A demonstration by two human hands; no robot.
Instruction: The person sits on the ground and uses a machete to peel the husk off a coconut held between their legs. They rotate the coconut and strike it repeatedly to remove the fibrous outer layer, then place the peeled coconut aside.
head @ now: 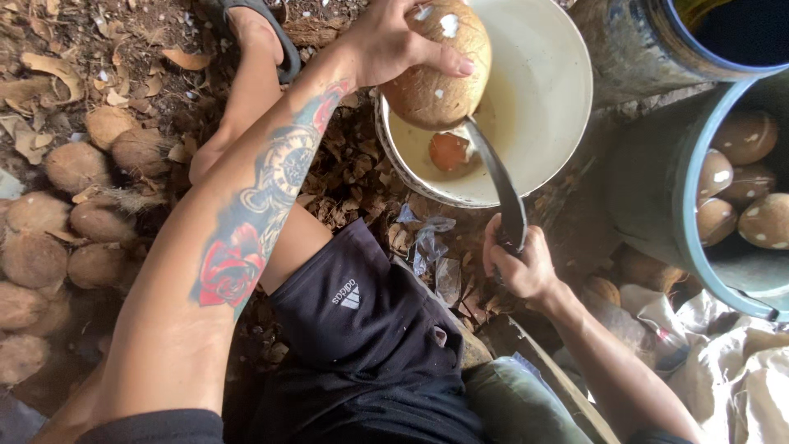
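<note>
Right hand gripping knife, blade under coconut, left hand atop

My left forearm carries a large tattoo of a red rose and a clock face. I wear black shorts with a small white logo. A dark sandal is on my foot.

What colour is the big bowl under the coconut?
The bowl is cream-white, seen best in the head view, below the brown coconut.
</note>
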